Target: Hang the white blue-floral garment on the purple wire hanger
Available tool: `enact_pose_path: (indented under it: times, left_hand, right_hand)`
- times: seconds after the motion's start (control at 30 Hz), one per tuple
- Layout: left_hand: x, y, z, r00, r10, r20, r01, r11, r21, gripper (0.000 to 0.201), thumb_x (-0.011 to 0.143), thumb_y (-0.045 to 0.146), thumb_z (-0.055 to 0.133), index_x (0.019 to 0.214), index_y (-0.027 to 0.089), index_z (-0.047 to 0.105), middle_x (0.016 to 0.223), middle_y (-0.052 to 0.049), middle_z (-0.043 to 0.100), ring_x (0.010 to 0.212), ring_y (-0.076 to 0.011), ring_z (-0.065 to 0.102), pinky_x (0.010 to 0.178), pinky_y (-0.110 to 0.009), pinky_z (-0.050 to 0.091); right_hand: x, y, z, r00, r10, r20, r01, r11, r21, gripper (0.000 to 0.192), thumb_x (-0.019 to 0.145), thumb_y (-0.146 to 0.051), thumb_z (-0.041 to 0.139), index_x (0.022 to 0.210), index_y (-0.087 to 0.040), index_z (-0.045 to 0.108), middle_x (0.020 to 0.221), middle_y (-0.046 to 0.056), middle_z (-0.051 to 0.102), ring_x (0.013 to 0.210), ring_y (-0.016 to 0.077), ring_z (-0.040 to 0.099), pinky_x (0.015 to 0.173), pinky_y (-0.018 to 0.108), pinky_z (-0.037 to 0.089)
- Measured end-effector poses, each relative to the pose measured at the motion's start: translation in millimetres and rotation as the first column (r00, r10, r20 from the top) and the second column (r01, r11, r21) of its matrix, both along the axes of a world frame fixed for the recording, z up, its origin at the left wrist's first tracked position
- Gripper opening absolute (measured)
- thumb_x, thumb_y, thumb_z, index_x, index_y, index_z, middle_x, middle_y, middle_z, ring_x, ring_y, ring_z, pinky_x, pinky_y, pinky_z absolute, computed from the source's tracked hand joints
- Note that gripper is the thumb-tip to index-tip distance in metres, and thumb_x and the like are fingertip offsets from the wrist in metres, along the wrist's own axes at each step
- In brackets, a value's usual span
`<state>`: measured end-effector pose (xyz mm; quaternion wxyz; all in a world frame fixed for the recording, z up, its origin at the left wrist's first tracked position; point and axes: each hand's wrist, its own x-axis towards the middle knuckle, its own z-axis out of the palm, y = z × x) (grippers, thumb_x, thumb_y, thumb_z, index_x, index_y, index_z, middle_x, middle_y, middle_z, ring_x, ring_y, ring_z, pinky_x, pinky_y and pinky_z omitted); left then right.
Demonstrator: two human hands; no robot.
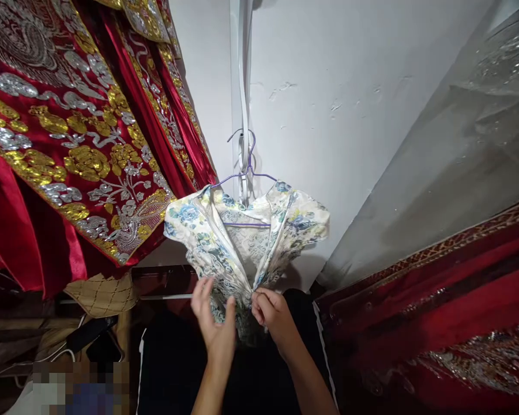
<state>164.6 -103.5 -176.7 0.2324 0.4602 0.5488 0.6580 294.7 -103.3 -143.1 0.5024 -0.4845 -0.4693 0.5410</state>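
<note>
A white dress or top with blue and yellow flowers [216, 245] hangs in front of me on a thin purple hanger [249, 171], its neckline falling open in a V. My right hand [270, 311] pinches the cloth at the bottom of that V, fingers closed. Just left of it, my left hand [216, 317] is beside the garment's front with thumb and fingers spread, holding nothing. The lower part of the garment is in shadow and partly behind my hands.
Red garments with gold and silver sequins [86, 164] hang at the left. Red embroidered cloth [436, 323] and clear plastic sheeting [450, 150] are on the right. A white strap [242, 75] runs down the white wall [328, 75]. Black devices with a white cable [104, 346] lie lower left.
</note>
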Motion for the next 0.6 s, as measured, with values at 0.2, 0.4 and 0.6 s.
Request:
enact_pose_path:
  times: [0.2, 0.4, 0.6]
  left_hand:
    - [17, 0, 5.1, 0.923, -0.382, -0.048, 0.375, 0.92, -0.116, 0.013, 0.091, 0.033, 0.061, 0.088, 0.023, 0.068, 0.092, -0.008, 0.066, 0.094, -0.0259, 0.064, 0.09, -0.038, 0.05]
    - [16, 1, 1.8, 0.853, -0.454, -0.256, 0.442, 0.891, -0.109, 0.019, 0.097, 0.03, 0.052, 0.087, 0.022, 0.064, 0.088, -0.009, 0.066, 0.09, -0.0249, 0.063, 0.084, -0.037, 0.048]
    - [29, 5, -1.4, 0.831, -0.468, -0.3, 0.45, 0.883, -0.132, 0.013, 0.096, 0.025, 0.05, 0.087, 0.023, 0.06, 0.089, -0.009, 0.065, 0.091, -0.0267, 0.061, 0.085, -0.04, 0.046]
  right_hand:
    - [-12, -5, -2.0, 0.998, -0.012, -0.058, 0.013, 1.0, 0.02, 0.029, 0.086, -0.043, 0.057, 0.068, -0.02, 0.061, 0.048, -0.004, 0.045, 0.046, 0.0134, 0.04, 0.05, 0.028, 0.031]
    - [19, 12, 20.7, 0.993, -0.11, -0.032, 0.111, 0.994, 0.004, 0.035, 0.082, -0.052, 0.064, 0.07, -0.019, 0.064, 0.044, -0.004, 0.046, 0.04, 0.0102, 0.033, 0.043, 0.026, 0.023]
    - [33, 76, 104.7, 0.991, -0.128, -0.048, 0.135, 0.974, 0.184, 0.029, 0.081, -0.043, 0.067, 0.073, -0.015, 0.068, 0.046, -0.005, 0.048, 0.04, 0.0068, 0.032, 0.04, 0.022, 0.021]
